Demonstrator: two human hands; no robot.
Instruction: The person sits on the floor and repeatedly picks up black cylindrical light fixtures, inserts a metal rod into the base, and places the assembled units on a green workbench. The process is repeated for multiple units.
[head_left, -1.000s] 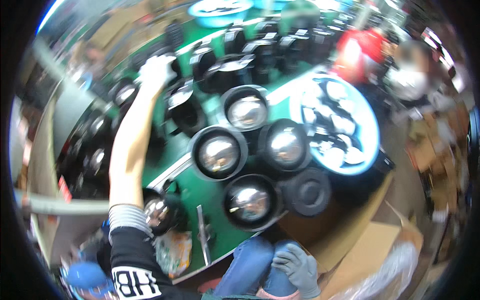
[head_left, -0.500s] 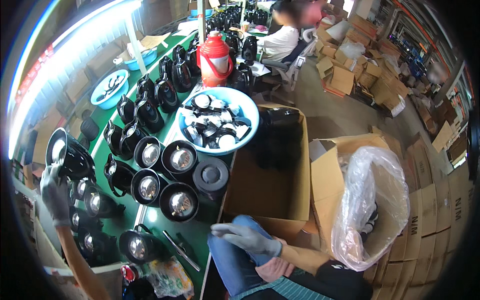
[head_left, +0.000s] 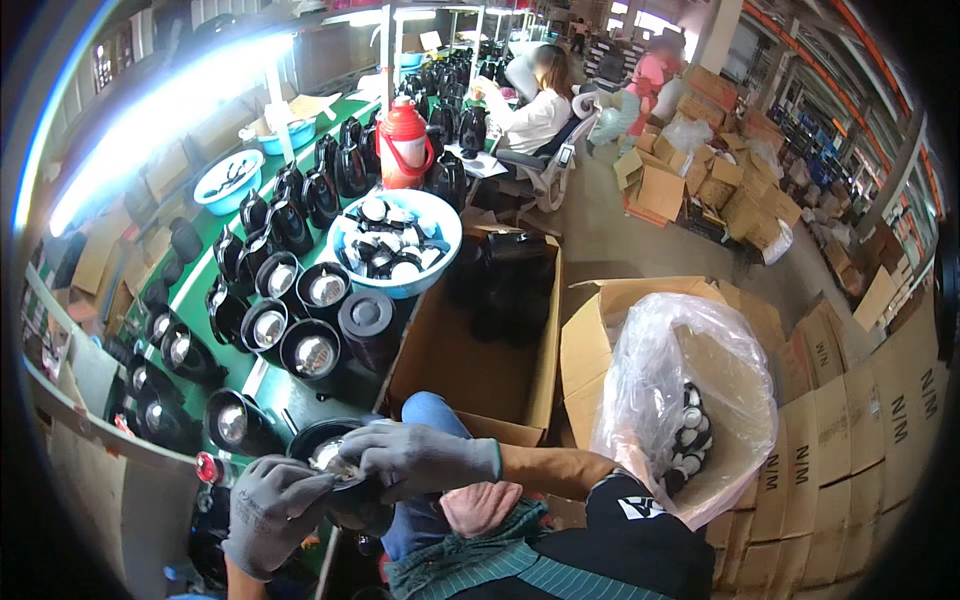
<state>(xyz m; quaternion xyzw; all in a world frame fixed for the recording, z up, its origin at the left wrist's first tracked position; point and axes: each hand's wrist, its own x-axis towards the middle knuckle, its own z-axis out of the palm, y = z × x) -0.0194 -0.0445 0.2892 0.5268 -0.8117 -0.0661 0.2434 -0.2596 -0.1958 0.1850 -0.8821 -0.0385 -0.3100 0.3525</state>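
Observation:
In front of my lap is a black jug body, tilted, with its mouth and a shiny silver liner showing. My left hand, in a grey glove, has its fingers bent against the near left side of the mouth. From the right my gloved right hand reaches over the rim, its fingers closed at the opening. Whether a small part is between the fingertips is hidden. Several similar jugs with silver liners, such as one black jug, lie or stand on the green bench.
A light blue basin of white and black lids stands beyond, near a red flask. On the right are an open carton and another carton lined with a clear bag. A person in white sits farther up the bench.
My left hand has come from the far left with a black jug to my lap. My right hand has moved left onto its mouth. The view has tipped up.

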